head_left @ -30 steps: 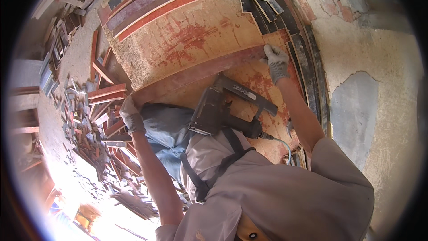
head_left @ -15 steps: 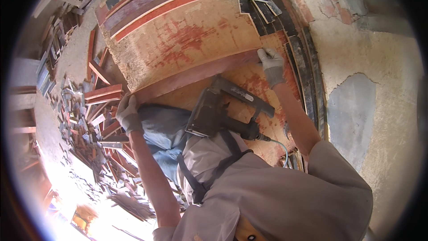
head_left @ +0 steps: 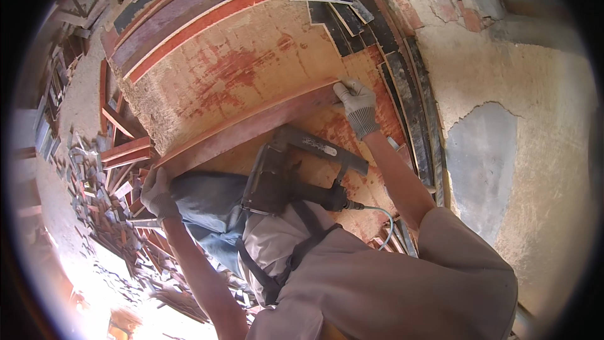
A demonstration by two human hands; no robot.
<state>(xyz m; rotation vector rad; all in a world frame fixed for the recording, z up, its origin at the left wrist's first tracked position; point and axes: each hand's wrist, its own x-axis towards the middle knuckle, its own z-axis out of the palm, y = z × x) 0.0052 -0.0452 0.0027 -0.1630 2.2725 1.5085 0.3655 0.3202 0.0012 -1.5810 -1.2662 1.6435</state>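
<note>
A long reddish wooden strip spans the space between my two gloved hands, its far edge showing as a thin band. My left hand grips its left end, and my right hand pinches the right end. Beneath the strip lies a wide plywood panel with red stains. A dark pneumatic nail gun rests by my lap, close below the strip, its thin hose curling off to the right.
Red and purplish strips lie across the panel's far side. Dark strips are stacked at the far right, before a worn wall. Scattered wood offcuts cover the floor at left.
The strip has tilted so its far edge now shows, and its right end has come slightly nearer me. Both hands keep their hold. The whole view has shifted a little.
</note>
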